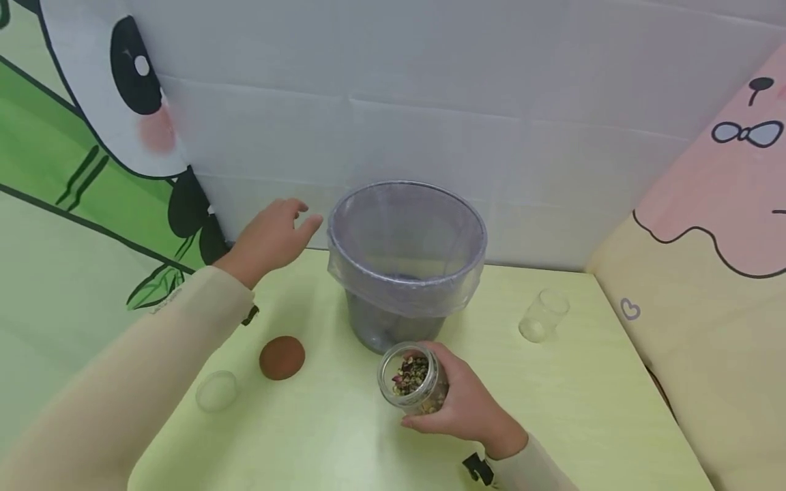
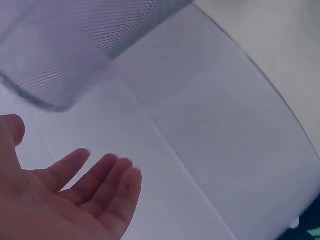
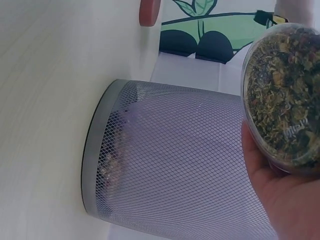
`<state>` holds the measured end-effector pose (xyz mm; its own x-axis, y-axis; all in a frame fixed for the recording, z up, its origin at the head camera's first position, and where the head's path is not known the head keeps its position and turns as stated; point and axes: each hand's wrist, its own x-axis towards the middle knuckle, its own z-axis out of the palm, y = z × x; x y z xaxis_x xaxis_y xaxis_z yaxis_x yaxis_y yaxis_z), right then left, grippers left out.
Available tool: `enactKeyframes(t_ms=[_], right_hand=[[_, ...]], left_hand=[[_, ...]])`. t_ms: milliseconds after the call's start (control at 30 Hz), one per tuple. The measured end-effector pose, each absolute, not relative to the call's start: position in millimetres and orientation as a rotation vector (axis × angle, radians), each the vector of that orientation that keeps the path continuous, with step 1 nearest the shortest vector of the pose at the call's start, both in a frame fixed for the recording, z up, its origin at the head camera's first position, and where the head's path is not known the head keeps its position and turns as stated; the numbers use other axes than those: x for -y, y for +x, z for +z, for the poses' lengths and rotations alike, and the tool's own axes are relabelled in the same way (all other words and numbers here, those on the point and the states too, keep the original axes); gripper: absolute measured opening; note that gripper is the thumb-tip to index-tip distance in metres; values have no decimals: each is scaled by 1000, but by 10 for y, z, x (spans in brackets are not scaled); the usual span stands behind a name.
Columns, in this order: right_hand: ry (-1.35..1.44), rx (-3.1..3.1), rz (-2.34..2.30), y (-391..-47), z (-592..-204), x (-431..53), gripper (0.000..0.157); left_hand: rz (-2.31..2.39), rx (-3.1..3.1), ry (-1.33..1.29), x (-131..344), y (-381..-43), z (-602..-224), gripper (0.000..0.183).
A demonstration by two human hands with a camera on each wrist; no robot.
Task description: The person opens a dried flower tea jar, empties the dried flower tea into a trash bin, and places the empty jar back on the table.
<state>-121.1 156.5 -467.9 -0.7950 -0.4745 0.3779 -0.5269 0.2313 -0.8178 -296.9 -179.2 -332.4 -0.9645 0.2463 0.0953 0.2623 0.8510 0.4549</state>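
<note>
My right hand [image 1: 469, 402] grips a clear glass jar [image 1: 442, 394] from its right side, in front of the bin. Dried flower tea [image 1: 410, 375] shows through the jar's uncovered mouth; in the right wrist view the dried bits fill the jar's base [image 3: 287, 95]. A grey mesh bin [image 1: 393, 327] lined with a translucent bag [image 1: 408, 293] stands at the table's back. My left hand [image 1: 270, 239] hovers left of the bin's rim, fingers relaxed and holding nothing. In the left wrist view the left hand's fingers [image 2: 107, 195] point up beneath the bag-lined bin [image 2: 65, 50].
A round brown lid [image 1: 282, 358] lies left of the bin, beside a clear ring-like piece [image 1: 217, 391]. On the right, a small clear glass [image 1: 544, 315] lies on the table [image 1: 552, 402]. Some dark bits [image 3: 111, 165] show through the mesh at the bin's bottom.
</note>
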Motion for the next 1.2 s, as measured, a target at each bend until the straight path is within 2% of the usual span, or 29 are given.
enactKeyframes(t_ms=[133,367,533,833,967,1200], right_hand=[[978,2409,1626,-1220,-4684,-1586,93],[993,2348,1683,-1242,-4698,-1557,92],[981,2318,1681,-1250,-4713,-1532,95],[919,2260,1711,-1242,-4749,-1529,99],[873,2257,1713,-1226,-4765,-1558,97],[762,2219,1753,-1163,-4751,-1678,93]], left_hand=[[-973,3005,-314,1618,-3072,-3163,80],[-1272,3015,-123,1362,-3159,-3086,60],[-1333,3016,-72,1247,-3212,-3115,54],[-1493,2939,-51,1159,-3291,-3212,16],[-1540,2910,-69,1140,-3298,-3236,14],[-1562,2911,-64,1111,-3289,-3236,26]])
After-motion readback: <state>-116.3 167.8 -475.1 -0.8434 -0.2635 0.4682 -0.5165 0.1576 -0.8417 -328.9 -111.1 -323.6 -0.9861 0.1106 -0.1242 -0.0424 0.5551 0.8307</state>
